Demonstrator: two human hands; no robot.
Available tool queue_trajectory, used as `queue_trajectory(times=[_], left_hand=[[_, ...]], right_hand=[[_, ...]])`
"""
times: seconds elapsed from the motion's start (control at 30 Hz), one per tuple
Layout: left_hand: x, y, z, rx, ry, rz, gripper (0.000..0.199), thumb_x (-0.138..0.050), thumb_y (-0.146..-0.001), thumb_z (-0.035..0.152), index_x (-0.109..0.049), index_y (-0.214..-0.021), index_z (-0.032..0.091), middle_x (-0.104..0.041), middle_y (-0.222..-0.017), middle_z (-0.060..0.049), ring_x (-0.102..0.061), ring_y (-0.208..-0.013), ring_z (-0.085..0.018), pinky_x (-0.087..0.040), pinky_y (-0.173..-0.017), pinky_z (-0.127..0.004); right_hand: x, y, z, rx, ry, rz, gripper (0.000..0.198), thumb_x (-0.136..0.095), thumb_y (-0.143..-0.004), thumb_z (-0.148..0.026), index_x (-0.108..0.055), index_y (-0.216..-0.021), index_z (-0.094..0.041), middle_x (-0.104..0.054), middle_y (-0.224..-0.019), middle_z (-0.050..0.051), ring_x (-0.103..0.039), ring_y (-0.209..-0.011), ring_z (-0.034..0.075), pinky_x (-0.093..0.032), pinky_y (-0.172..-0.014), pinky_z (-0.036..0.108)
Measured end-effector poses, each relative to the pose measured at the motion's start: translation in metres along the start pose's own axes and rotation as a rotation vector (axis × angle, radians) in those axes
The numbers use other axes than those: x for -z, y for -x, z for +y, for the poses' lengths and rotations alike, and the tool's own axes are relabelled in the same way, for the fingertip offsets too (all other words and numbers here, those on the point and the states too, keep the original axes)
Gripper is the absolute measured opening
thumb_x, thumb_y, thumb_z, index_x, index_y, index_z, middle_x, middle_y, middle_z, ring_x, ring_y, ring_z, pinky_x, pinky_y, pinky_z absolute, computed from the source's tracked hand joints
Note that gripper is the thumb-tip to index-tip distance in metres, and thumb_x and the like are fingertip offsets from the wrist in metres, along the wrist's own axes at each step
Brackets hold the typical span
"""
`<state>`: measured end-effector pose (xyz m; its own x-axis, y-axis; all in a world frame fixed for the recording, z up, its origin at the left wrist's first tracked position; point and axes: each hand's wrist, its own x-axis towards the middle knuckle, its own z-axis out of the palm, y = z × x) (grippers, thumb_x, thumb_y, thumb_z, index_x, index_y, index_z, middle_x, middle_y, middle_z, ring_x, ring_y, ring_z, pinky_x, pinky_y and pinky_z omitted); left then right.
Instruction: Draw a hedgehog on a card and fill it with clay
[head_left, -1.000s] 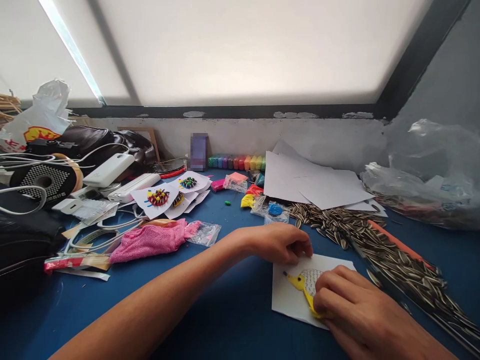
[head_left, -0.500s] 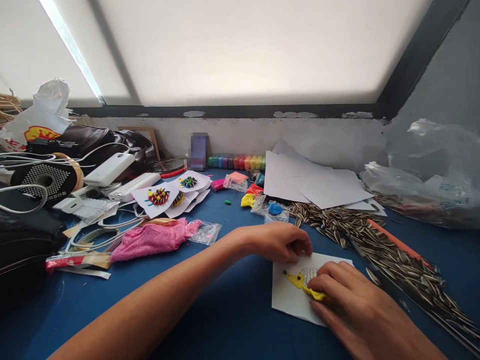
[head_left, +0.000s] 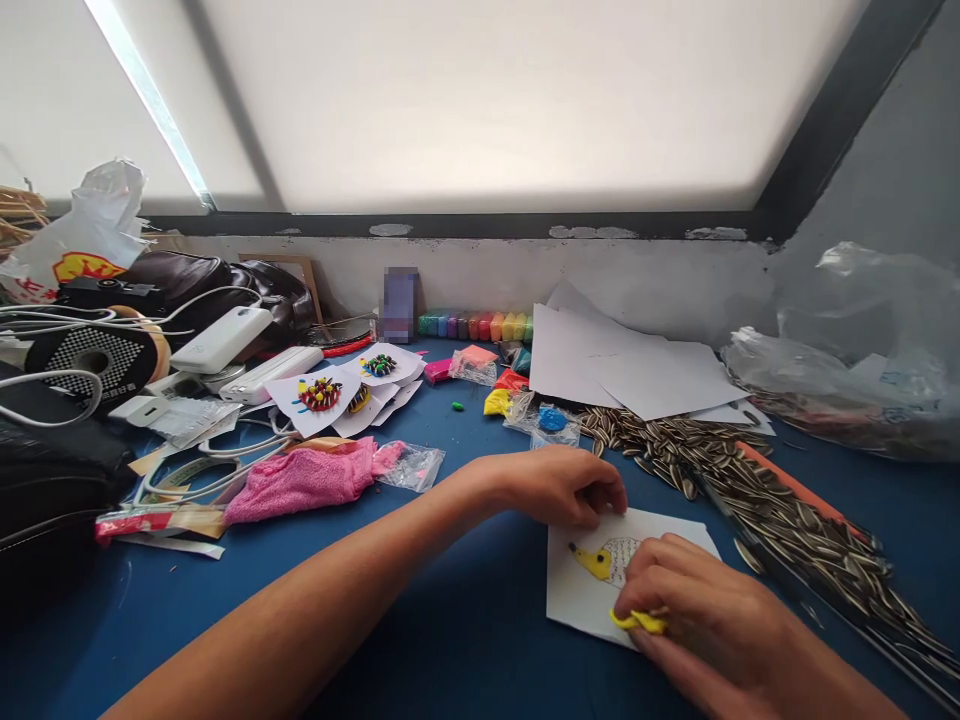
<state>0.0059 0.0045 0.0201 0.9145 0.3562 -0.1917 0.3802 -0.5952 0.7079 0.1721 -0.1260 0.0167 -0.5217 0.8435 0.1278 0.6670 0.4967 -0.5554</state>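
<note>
1. The right hand (head_left: 701, 605) had yellow clay (head_left: 643, 622) pinched between thumb and fingers, over the lower edge of a white card (head_left: 571, 600); whether the clay touched the card could not be told.
2. The left hand (head_left: 564, 487) lay at the card's upper edge, fingers loosely curled; whether it gripped anything could not be told.
3. The clay looked light, soft and easily stretched, perhaps a little sticky; a gentle hold near its thicker end would likely dent it least.
4. The card lay flat on the blue desk (head_left: 450, 610), bearing a drawn animal with a yellow clay head (head_left: 598, 566). It seemed thin and light, apt to slide, so its bare margins were the safest place to press.
5. A heap of striped seeds (head_left: 780, 515) spread to the right, a stray seed (head_left: 746, 557) just beside the card, leaving little room there.
6. Beyond the left hand sat blue clay (head_left: 553, 418) on clear wrapping and a stack of white paper (head_left: 630, 365).
7. A pink cloth (head_left: 307, 482) lay well apart, blocking nothing.
</note>
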Motion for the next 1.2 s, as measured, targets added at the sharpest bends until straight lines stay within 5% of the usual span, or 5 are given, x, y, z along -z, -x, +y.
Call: queue_trajectory(times=[0.3,0.6,0.73,0.93,1.2], left_hand=[[0.006,0.009,-0.001,0.011,0.188,0.071,0.041,-0.042,-0.071,-0.006,-0.06,-0.103,0.012,-0.065,-0.09,-0.003,-0.058,-0.084,-0.012,-0.044,-0.065,-0.018],[0.008,0.015,0.025,-0.086,0.438,0.271,0.023,-0.059,-0.084,0.024,-0.063,-0.103,0.012,-0.066,-0.092,-0.007,-0.059,-0.076,-0.013,-0.046,-0.063,-0.022],[-0.007,0.011,0.035,-0.095,0.275,0.272,0.043,-0.07,-0.076,0.038,-0.062,-0.113,0.015,-0.066,-0.083,-0.004,-0.059,-0.071,-0.014,-0.041,-0.057,-0.021],[-0.017,0.01,0.049,-0.055,0.15,0.294,0.035,-0.068,-0.075,0.033,-0.06,-0.105,0.017,-0.065,-0.09,-0.005,-0.06,-0.079,-0.018,-0.042,-0.061,-0.023],[-0.008,0.0,0.027,-0.062,0.83,0.386,0.051,-0.045,-0.072,0.004,-0.055,-0.121,0.013,-0.06,-0.077,-0.003,-0.059,-0.059,-0.01,-0.048,-0.058,-0.023]], right_hand=[[0.025,-0.001,0.008,-0.534,-0.486,0.151,0.042,-0.057,-0.08,-0.059,-0.071,-0.098,-0.023,-0.074,-0.087,0.006,-0.07,-0.077,0.024,-0.057,-0.061,0.028],[0.02,-0.008,0.011,-0.517,-0.642,0.356,0.037,-0.07,-0.07,-0.057,-0.068,-0.081,-0.022,-0.071,-0.078,0.004,-0.067,-0.075,0.021,-0.056,-0.066,0.027],[0.016,-0.013,0.01,-0.5,-0.632,0.4,0.038,-0.071,-0.07,-0.056,-0.066,-0.082,-0.021,-0.07,-0.078,0.004,-0.067,-0.075,0.021,-0.055,-0.066,0.028],[0.019,-0.023,0.01,-0.482,-0.554,0.502,0.042,-0.069,-0.067,-0.062,-0.065,-0.071,-0.02,-0.068,-0.069,0.005,-0.066,-0.065,0.02,-0.055,-0.059,0.027],[0.027,-0.034,-0.002,-0.374,-0.31,0.515,0.036,-0.057,-0.081,-0.055,-0.071,-0.095,-0.025,-0.066,-0.11,0.008,-0.063,-0.105,0.026,-0.055,-0.086,0.033]])
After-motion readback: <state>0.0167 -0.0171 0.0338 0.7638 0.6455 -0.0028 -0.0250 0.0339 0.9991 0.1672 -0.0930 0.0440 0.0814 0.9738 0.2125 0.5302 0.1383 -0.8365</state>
